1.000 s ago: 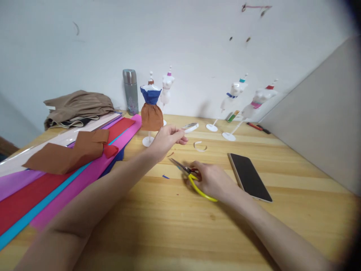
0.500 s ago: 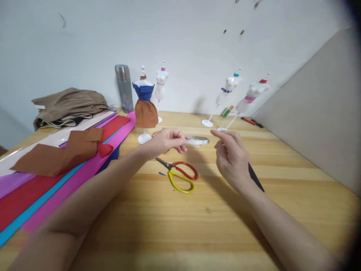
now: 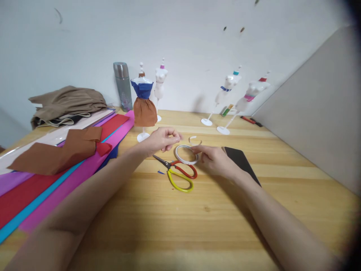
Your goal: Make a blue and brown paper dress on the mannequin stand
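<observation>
- Progress, done (judged from the garments): the front-left white torso mannequin in a blue cloth bodice and gathered brown cloth skirt point(image 3: 144, 111) looks fully dressed.
- Progress, left: the rear white mannequin with a pink neck band point(image 3: 160, 81), the white mannequin with a teal neck band point(image 3: 231, 83) and the white mannequin with a red neck band point(image 3: 251, 92) carry no skirts; the latter two also carry a torso band.
- Right hand point(image 3: 214, 158): gripping the ring-shaped roll of white tape point(image 3: 184, 161) at its right rim.
- Left hand point(image 3: 165, 140): fingers curled; blur at the fingertips means it cannot be told whether they pinch anything.
- Tape roll location: between the hands, just beyond the metal scissors with red and yellow handles point(image 3: 168, 165), which lie on the pale wooden table point(image 3: 158, 226).
- Tape roll appearance: narrow, thin-walled, wide open centre.
</observation>
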`<state>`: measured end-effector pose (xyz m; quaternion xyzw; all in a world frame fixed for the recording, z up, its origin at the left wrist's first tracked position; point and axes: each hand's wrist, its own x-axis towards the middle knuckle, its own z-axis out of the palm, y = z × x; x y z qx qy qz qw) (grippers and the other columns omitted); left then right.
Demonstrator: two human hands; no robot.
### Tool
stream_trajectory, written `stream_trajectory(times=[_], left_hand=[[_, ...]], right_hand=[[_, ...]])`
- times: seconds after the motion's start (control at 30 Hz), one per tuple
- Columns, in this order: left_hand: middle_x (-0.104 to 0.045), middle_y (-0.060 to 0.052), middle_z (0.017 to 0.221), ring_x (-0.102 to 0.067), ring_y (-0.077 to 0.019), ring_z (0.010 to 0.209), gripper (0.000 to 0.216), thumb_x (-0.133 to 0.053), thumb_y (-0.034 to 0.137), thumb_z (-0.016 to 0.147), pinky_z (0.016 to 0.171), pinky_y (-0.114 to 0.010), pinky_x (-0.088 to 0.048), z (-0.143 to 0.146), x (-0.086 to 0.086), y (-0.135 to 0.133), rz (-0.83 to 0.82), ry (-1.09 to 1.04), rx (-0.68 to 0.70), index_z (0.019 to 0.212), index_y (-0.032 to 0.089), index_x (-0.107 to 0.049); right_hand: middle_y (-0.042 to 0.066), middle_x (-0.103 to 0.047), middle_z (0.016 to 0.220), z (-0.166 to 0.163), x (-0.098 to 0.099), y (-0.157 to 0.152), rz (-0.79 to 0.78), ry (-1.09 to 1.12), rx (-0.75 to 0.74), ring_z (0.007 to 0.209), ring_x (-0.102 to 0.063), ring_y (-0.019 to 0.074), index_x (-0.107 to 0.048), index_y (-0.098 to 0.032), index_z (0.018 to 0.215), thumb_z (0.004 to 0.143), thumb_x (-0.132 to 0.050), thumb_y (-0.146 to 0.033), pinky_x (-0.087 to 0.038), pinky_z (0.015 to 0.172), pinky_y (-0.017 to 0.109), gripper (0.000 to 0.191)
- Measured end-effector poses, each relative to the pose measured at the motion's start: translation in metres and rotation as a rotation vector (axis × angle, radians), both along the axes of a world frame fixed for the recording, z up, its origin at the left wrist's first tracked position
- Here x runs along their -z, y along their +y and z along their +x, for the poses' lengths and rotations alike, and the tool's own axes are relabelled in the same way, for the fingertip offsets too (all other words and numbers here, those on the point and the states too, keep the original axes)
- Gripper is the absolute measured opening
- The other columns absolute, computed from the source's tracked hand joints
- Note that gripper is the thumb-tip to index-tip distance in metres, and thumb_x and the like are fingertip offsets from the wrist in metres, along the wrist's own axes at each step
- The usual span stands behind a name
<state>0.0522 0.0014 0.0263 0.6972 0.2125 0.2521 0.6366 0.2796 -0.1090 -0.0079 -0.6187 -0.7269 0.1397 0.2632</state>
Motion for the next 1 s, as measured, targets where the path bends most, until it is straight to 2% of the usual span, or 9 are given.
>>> stream_trajectory(times=[0.1,0.17,0.23,0.3,0.37,0.5,0.63,0.8,1.0], left_hand=[[-0.067,-0.007,0.099,-0.040,0.0015,0.047,0.024,-0.073,0.032,0.078,0.043,-0.017,-0.027,0.001,-0.002,-0.004,-0.049,-0.061,0.041,0.075,0.014,-0.058],[-0.067,-0.007,0.101,-0.040,0.0010,0.048,0.029,-0.076,0.037,0.076,0.043,-0.018,-0.026,0.002,-0.004,-0.007,-0.058,-0.087,0.090,0.076,0.014,-0.059],[-0.067,-0.005,0.098,-0.040,-0.0001,0.050,0.031,-0.077,0.040,0.075,0.044,-0.019,-0.026,0.004,-0.004,-0.011,-0.049,-0.106,0.143,0.076,0.014,-0.060],[-0.065,-0.004,0.091,-0.040,-0.0012,0.050,0.032,-0.077,0.042,0.076,0.045,-0.019,-0.027,0.005,-0.005,-0.014,-0.023,-0.117,0.186,0.075,0.015,-0.060],[-0.063,-0.002,0.082,-0.040,-0.0026,0.051,0.032,-0.077,0.043,0.076,0.046,-0.020,-0.029,0.006,-0.004,-0.016,0.009,-0.097,0.190,0.074,0.015,-0.061],[-0.055,0.001,0.072,-0.040,-0.0051,0.055,0.030,-0.074,0.042,0.078,0.048,-0.019,-0.031,0.008,-0.003,-0.018,0.063,-0.036,0.155,0.074,0.016,-0.061],[-0.052,0.002,0.070,-0.040,-0.0051,0.056,0.027,-0.071,0.040,0.079,0.050,-0.019,-0.031,0.011,-0.002,-0.020,0.068,-0.044,0.158,0.074,0.016,-0.060],[-0.052,0.003,0.066,-0.042,-0.0058,0.058,0.031,-0.077,0.041,0.072,0.052,-0.019,-0.033,0.013,-0.002,-0.023,0.053,-0.032,0.149,0.070,0.015,-0.060],[-0.048,0.006,0.056,-0.038,-0.0050,0.049,0.025,-0.076,0.039,0.073,0.047,-0.019,-0.029,0.010,0.000,-0.019,0.053,0.095,0.137,0.074,0.016,-0.064]], right_hand=[[0.007,-0.076,0.098,-0.007,-0.005,-0.003,-0.033,0.142,0.057,0.080,-0.068,0.0213,-0.073,-0.021,0.101,0.083,-0.059,-0.023,-0.051,0.073,0.035,0.023],[0.007,-0.076,0.094,-0.014,-0.010,-0.006,-0.012,0.349,0.114,0.066,-0.062,0.0174,-0.072,-0.021,0.099,0.082,-0.066,-0.037,-0.048,0.062,0.032,0.024],[0.006,-0.074,0.091,-0.023,-0.014,-0.011,0.006,0.609,0.146,0.061,-0.057,0.0149,-0.071,-0.023,0.100,0.079,-0.069,-0.046,-0.045,0.055,0.030,0.031],[0.005,-0.073,0.090,-0.030,-0.016,-0.015,-0.004,0.778,0.137,0.062,-0.057,0.0144,-0.071,-0.024,0.100,0.078,-0.072,-0.047,-0.044,0.054,0.029,0.032],[0.004,-0.072,0.089,-0.035,-0.018,-0.019,-0.010,0.856,0.103,0.065,-0.058,0.0147,-0.072,-0.026,0.100,0.076,-0.074,-0.045,-0.044,0.056,0.029,0.030],[0.004,-0.069,0.087,-0.042,-0.023,-0.025,0.024,0.888,0.068,0.068,-0.058,0.0159,-0.074,-0.026,0.095,0.073,-0.076,-0.045,-0.044,0.057,0.030,0.029],[0.003,-0.068,0.080,-0.050,-0.029,-0.028,0.059,0.814,0.114,0.067,-0.057,0.0167,-0.072,-0.025,0.089,0.068,-0.079,-0.042,-0.045,0.057,0.030,0.028],[-0.001,-0.057,0.058,-0.052,-0.029,-0.028,0.095,0.713,0.193,0.054,-0.049,0.0128,-0.066,-0.023,0.069,0.073,-0.077,-0.039,-0.043,0.054,0.029,0.020],[-0.002,-0.053,0.055,-0.048,-0.026,-0.027,0.128,0.663,0.190,0.052,-0.046,0.0123,-0.064,-0.023,0.063,0.075,-0.076,-0.040,-0.040,0.052,0.029,0.024]])
